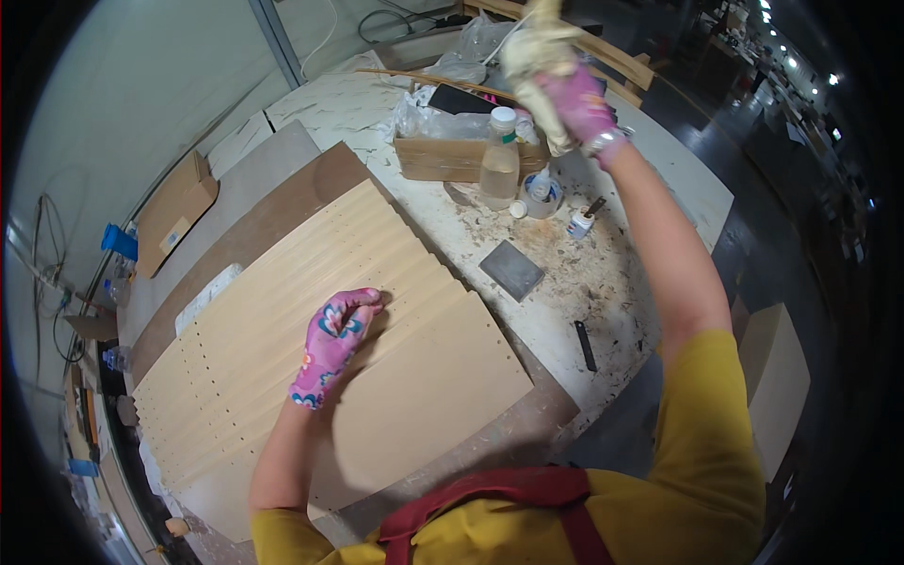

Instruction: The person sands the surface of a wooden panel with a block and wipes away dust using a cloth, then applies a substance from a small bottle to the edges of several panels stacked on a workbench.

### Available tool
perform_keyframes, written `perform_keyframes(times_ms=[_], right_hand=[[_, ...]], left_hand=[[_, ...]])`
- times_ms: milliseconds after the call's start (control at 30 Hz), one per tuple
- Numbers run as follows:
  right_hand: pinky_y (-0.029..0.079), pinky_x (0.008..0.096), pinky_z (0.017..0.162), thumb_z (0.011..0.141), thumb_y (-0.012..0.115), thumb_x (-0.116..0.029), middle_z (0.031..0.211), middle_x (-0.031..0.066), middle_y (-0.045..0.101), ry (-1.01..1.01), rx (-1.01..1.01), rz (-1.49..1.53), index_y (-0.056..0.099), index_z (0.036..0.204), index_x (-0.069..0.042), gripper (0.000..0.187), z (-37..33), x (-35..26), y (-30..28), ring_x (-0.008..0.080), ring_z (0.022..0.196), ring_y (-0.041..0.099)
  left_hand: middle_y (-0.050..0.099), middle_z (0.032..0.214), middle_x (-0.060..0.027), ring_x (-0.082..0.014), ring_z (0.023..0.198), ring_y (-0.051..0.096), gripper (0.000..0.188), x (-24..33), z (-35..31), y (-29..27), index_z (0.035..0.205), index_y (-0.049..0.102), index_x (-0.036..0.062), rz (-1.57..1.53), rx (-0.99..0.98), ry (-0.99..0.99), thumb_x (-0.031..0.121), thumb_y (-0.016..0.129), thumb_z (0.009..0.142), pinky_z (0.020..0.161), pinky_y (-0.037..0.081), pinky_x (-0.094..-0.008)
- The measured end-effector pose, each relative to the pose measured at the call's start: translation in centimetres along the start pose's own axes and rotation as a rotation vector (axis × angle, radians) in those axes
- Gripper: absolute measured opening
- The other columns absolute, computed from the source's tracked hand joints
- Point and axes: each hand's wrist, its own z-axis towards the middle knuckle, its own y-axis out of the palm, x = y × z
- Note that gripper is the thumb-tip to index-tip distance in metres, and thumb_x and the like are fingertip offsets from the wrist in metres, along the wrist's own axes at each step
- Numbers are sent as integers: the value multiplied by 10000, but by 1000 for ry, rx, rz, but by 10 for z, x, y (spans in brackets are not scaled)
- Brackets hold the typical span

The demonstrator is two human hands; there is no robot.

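While the pale boards [414,386] lie overlapped on the brown panel [325,171], perhaps for keeping each edge reachable, the left hand [334,341] curls its fingers above them, holding what I cannot tell; the right hand [576,100] seems closed around pale cloth [539,58].

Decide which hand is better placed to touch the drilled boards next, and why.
Probably the left hand: it is over the drilled boards, while the right hand is raised away from them, holding a blurred cream bundle.

A capped bottle [499,171] stands beside a tan box [438,162].
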Motion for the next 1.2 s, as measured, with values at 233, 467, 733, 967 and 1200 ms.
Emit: perform_keyframes(times_ms=[233, 467, 733, 967, 1200], right_hand=[[403, 537, 930, 791, 587, -158, 1087, 163, 574, -487, -41, -640, 589, 1119, -156, 328, 3, 46, 106, 354, 1015, 581], [399, 383, 1007, 879, 556, -249, 1245, 178, 540, -575, -89, -290, 539, 1243, -60, 411, -41, 56, 16, 321, 1187, 507], [344, 394, 1042, 866, 551, -324, 1336, 168, 439, -740, -366, -173, 517, 1239, 16, 506, -173, -132, -105, 307, 1247, 433], [402, 330, 977, 908, 539, -243, 1296, 120, 481, -160, -583, 426, 421, 1315, 1, 490, -300, -81, -55, 214, 1166, 496], [462, 367, 828, 895, 578, -115, 1004, 124, 621, 460, -332, 832, 574, 1144, 15, 281, -382, -14, 33, 233, 903, 583]], left_hand=[[657, 1033, -98, -177, 962, 608, 228, 8, 1, 6, 1083, 621, 9, 165, 80, 42, 159, 595, 913, 869, 473, -311], [648, 1048, -102, -203, 993, 620, 251, 25, -14, 18, 1156, 584, 34, 358, 24, 227, 106, 580, 915, 894, 479, -313], [212, 1511, -180, -375, 1381, 204, 995, 46, -46, 101, 1485, 154, 95, 390, -193, 498, 341, 762, 737, 1141, 194, -399], [650, 1022, -107, -168, 938, 606, 519, 2, -115, 135, 1177, 557, 19, -145, -453, 228, 254, 751, 757, 849, 479, -317], [582, 1194, -157, -269, 1103, 573, 720, -15, -174, 96, 1289, 454, 27, 275, -331, -104, 348, 766, 726, 913, 460, -370]])
